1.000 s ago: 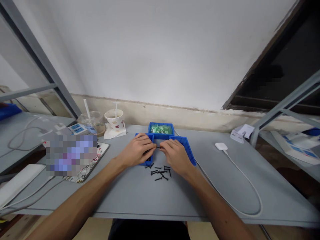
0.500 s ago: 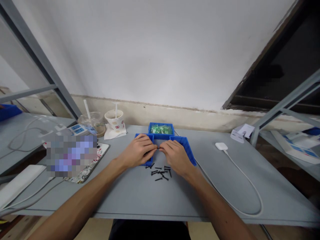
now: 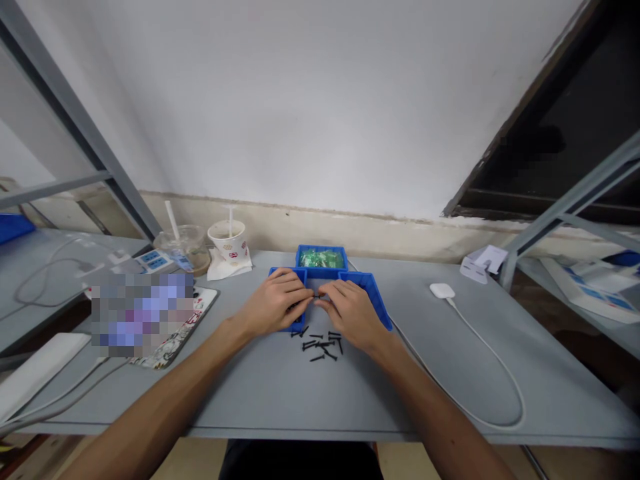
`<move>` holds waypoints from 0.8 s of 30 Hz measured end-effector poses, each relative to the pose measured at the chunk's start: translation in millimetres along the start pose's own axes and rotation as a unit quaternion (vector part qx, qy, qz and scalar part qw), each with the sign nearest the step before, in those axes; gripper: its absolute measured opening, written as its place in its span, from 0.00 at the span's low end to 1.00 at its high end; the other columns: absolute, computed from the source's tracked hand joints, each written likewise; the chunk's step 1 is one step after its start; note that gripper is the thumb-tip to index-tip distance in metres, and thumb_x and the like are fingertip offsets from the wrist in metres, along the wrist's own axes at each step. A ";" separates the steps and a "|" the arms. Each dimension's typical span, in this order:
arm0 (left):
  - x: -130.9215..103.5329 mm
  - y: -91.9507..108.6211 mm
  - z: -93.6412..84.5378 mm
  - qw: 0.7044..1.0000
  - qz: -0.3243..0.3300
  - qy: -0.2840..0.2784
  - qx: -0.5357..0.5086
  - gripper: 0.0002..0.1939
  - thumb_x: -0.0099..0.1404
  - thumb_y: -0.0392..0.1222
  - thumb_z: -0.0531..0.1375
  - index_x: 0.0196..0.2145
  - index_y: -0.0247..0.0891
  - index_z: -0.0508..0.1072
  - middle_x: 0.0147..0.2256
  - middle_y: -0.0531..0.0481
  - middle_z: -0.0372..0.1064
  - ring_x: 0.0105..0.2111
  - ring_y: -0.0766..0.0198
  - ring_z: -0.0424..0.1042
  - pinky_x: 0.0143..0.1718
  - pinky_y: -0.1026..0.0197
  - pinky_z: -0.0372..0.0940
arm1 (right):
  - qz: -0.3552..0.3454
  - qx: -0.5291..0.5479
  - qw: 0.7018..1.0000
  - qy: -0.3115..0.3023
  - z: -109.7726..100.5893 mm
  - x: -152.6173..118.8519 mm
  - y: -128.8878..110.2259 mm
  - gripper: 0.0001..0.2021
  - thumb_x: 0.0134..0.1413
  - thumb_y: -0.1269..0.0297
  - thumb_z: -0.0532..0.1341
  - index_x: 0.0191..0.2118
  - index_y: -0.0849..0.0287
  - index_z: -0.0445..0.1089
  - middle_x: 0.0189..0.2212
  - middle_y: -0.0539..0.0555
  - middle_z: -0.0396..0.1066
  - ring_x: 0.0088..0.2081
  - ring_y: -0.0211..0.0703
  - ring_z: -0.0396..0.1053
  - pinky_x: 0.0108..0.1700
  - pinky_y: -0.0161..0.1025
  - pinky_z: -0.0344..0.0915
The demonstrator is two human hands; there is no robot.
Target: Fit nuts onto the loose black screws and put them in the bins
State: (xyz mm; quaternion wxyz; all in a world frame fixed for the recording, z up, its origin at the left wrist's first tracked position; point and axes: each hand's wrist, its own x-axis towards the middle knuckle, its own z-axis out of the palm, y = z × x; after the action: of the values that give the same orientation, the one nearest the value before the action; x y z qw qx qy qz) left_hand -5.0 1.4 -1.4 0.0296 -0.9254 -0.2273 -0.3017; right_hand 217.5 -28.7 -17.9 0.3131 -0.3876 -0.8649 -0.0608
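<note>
Above the desk, between two blue bins, both my hands meet at a small dark screw (image 3: 317,297). My left hand (image 3: 279,300) is closed, pinching one end between thumb and fingers, and partly covers the left blue bin (image 3: 298,327). From the other side, my right hand (image 3: 347,308) curls its thumb and fingertips around the opposite end, with a small gap between them. Whether a nut sits there is too small to tell. Just below the hands, several loose black screws (image 3: 324,345) lie scattered. The right blue bin (image 3: 376,300) stands behind my right hand.
Behind the hands, a blue bin (image 3: 321,272) holds green-tinted plastic packets. A paper cup (image 3: 229,243), a clear plastic cup (image 3: 197,257) and a patterned tablet or folder (image 3: 173,340) are at left. On the right lie a white charger (image 3: 443,291) and its looping cable (image 3: 517,393).
My right thumb has dropped slightly away from its fingertips, showing more of the dark screw. My left hand keeps its place, and the bins and loose screws have not moved.
</note>
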 end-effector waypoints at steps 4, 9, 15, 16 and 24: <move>-0.2 -0.1 0.2 1.000 -0.001 -0.001 0.001 0.13 0.75 0.40 0.54 0.42 0.38 0.79 0.34 0.48 0.75 0.37 0.61 0.70 0.49 0.53 0.64 | -0.006 0.014 1.000 0.014 -0.4 -0.3 -0.6 0.07 0.72 0.62 0.56 0.46 0.59 0.69 0.40 0.56 0.77 0.41 0.47 0.72 0.43 0.43 0.63; -0.3 0.0 0.9 1.000 -0.001 -0.009 0.003 0.13 0.75 0.40 0.54 0.41 0.39 0.78 0.34 0.48 0.75 0.37 0.61 0.70 0.48 0.53 0.64 | -0.008 -0.017 1.000 0.016 2.1 -0.7 0.2 0.08 0.72 0.65 0.56 0.39 0.58 0.69 0.35 0.53 0.76 0.37 0.45 0.71 0.40 0.42 0.60; -0.5 -0.4 1.3 1.000 0.001 -0.008 0.004 0.13 0.75 0.40 0.53 0.42 0.39 0.79 0.34 0.48 0.75 0.37 0.60 0.70 0.48 0.53 0.64 | -0.010 0.004 1.000 0.014 -1.7 0.2 -1.4 0.06 0.71 0.62 0.57 0.44 0.59 0.69 0.39 0.54 0.76 0.39 0.46 0.71 0.41 0.42 0.61; -0.5 -0.4 1.4 1.000 0.002 -0.010 0.005 0.13 0.75 0.40 0.53 0.41 0.39 0.79 0.34 0.48 0.75 0.37 0.60 0.70 0.48 0.53 0.64 | -0.012 -0.003 1.000 0.013 -1.7 0.3 -1.4 0.06 0.72 0.64 0.57 0.43 0.59 0.69 0.38 0.54 0.76 0.38 0.46 0.71 0.41 0.42 0.61; -1.2 -0.9 2.1 1.000 0.002 -0.019 0.008 0.13 0.75 0.40 0.53 0.42 0.38 0.78 0.34 0.47 0.75 0.38 0.60 0.69 0.48 0.53 0.63 | -0.007 0.008 1.000 0.003 -1.1 1.5 -1.5 0.07 0.71 0.61 0.58 0.43 0.59 0.68 0.38 0.54 0.76 0.39 0.46 0.72 0.42 0.42 0.62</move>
State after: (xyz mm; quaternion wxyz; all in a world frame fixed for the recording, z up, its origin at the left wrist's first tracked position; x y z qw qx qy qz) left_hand -5.0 2.2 -3.9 0.0333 -0.9313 -0.2283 -0.2817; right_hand 216.3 -29.1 -15.9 0.3183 -0.3790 -0.8670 -0.0572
